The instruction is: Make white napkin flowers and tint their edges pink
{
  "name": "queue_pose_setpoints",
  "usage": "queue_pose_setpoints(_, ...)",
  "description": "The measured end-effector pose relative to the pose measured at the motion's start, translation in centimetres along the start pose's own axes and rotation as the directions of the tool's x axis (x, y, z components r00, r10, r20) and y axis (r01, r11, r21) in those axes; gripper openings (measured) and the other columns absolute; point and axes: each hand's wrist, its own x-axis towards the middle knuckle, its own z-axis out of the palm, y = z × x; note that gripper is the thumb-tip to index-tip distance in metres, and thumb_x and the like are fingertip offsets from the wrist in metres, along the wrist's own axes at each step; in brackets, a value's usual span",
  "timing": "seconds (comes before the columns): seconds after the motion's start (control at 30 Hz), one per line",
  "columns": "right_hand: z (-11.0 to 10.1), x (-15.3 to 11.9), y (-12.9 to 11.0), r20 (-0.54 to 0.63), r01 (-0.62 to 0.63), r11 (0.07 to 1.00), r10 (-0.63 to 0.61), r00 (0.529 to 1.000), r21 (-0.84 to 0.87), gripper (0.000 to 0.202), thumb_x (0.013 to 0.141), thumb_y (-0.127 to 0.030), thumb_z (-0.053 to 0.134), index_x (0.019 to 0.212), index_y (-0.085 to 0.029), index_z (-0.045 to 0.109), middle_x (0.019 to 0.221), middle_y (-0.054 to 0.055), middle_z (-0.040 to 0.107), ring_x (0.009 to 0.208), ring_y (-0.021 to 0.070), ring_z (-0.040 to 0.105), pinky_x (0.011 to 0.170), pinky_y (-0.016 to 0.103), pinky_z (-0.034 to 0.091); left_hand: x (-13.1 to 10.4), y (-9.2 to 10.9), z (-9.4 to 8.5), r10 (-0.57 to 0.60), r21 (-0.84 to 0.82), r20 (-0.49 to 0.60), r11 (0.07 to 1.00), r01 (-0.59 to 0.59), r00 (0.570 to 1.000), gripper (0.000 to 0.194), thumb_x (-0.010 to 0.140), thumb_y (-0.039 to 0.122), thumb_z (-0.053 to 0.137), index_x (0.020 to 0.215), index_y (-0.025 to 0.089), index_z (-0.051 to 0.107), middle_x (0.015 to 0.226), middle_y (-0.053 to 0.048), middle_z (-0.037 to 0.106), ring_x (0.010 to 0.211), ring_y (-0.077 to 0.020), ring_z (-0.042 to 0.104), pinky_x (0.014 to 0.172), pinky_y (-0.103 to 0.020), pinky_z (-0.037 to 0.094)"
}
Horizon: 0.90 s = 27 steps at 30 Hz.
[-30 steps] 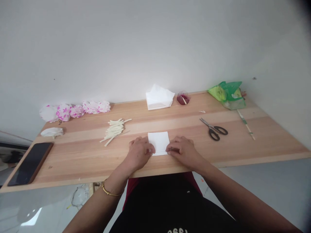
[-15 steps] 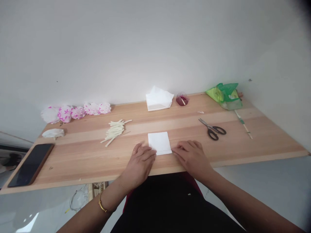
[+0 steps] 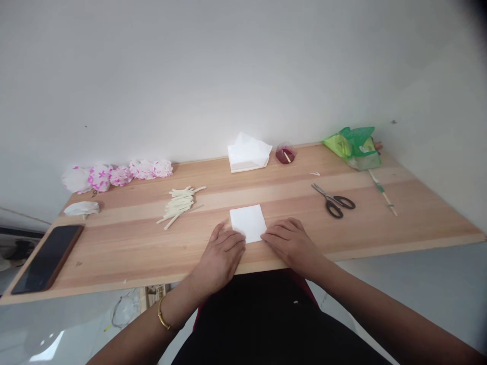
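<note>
A white folded tissue (image 3: pixel 248 223) lies flat, close to the table's front edge and between my two hands. My left hand (image 3: pixel 224 251) is closed at its lower left corner, with the fingers together and their tips on the paper. At the lower right corner, my right hand (image 3: pixel 292 244) is closed too, its bent fingertips pressing on the tissue's edge. Both thumbs are partly hidden. A heap of short pale strips (image 3: pixel 180 203) lies to the left of the tissue, and scissors (image 3: pixel 333 200) with black handles rest to the right.
At the back stand a stack of white tissues (image 3: pixel 249 154), a cup of dark red liquid (image 3: pixel 285 153) with a stick, and a green plastic bag (image 3: pixel 355 147). Pink-and-white paper flowers (image 3: pixel 117 175), a white bundle (image 3: pixel 81 208) and a phone (image 3: pixel 49 258) lie left. A stick (image 3: pixel 383 192) lies right.
My right hand has moved slightly left onto the tissue's lower right corner. The strip seen along the tissue's near edge no longer shows. My left hand has stayed almost in place.
</note>
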Motion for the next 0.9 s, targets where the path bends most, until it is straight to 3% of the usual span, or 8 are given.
queue_pose_setpoints(0.13,0.2,-0.3,0.4,0.002,-0.004,1.000,0.004,1.000,0.014,0.022,0.091,-0.014,0.049,0.107,-0.022,0.064,0.102,0.005,0.067,0.100,0.0198,0.053,0.094,0.039,0.030,0.0,-1.0,-0.1,0.005,-0.056,-0.028,0.998,-0.007,1.000,0.020,0.090,0.015,0.045,0.104,0.019,0.058,0.103,-0.005,0.067,0.103,-0.0170,0.058,0.111,-0.048,0.026)
queue_pose_setpoints(0.37,0.3,-0.3,0.3,0.002,-0.002,1.000,0.002,1.000,0.023,0.021,0.092,-0.017,0.049,0.106,-0.021,0.064,0.102,0.005,0.067,0.101,0.0198,0.053,0.094,0.039,0.030,-0.2,-1.6,0.2,-0.109,-0.179,-0.136,0.980,0.084,0.985,0.023,0.087,0.024,0.054,0.109,0.021,0.049,0.097,-0.005,0.066,0.094,-0.0174,0.061,0.105,-0.047,0.036)
queue_pose_setpoints(0.6,0.3,-0.3,0.5,-0.008,0.005,1.000,-0.005,1.000,0.007,0.021,0.092,-0.018,0.049,0.106,-0.023,0.065,0.101,0.004,0.068,0.099,0.0199,0.053,0.094,0.039,0.030,0.1,-1.7,0.1,0.009,-0.026,-0.116,1.000,-0.012,0.993,0.017,0.089,0.015,0.048,0.095,0.022,0.062,0.099,-0.002,0.069,0.095,-0.0145,0.062,0.104,-0.041,0.036)
queue_pose_setpoints(0.9,0.3,-0.4,0.4,0.017,0.011,0.999,-0.012,1.000,0.042,0.021,0.094,-0.017,0.045,0.106,-0.021,0.063,0.101,0.006,0.066,0.099,0.0201,0.051,0.093,0.039,0.030,-0.1,-1.8,0.5,0.098,0.053,-0.061,0.994,-0.095,0.993,0.023,0.088,0.010,0.046,0.103,0.018,0.060,0.105,-0.006,0.068,0.102,-0.0179,0.058,0.104,-0.042,0.036)
